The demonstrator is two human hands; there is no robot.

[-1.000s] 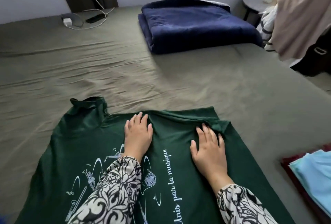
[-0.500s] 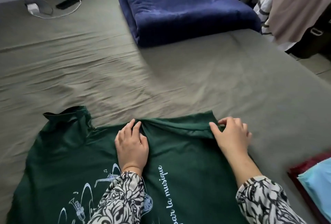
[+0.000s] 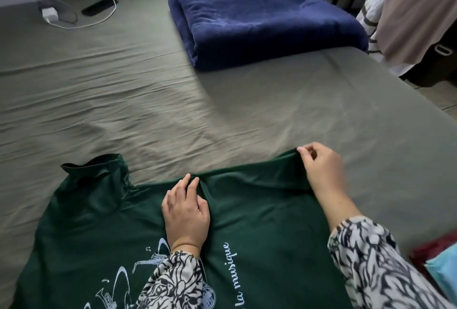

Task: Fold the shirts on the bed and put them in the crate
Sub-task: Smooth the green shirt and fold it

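**Operator:** While my left hand (image 3: pixel 186 212) lies flat with straight fingers on the green shirt (image 3: pixel 259 229), pressing it to the bed (image 3: pixel 222 116), my right hand (image 3: pixel 321 170) pinches the shirt's far right corner between thumb and fingertips. The shirt is spread print-up, one sleeve (image 3: pixel 99 172) sticking out far to the left of the pressing hand.

**Partner:** So what makes this fold go well?

**Operator:** I judge the pressing hand should act as the hinge: keep it planted just where a small pucker gathers beside its fingertips, and carry the pinched corner across toward it in one low sweep. Lifting high would drag cloth out from under the palm.

**Partner:** Risks?

**Operator:** The pinch is shallow, on the edge only; thin jersey could slip out. I'd take more cloth first. Folded pieces, a light blue cloth (image 3: pixel 442 274) among them, sit near my right sleeve; I cannot see a crate.
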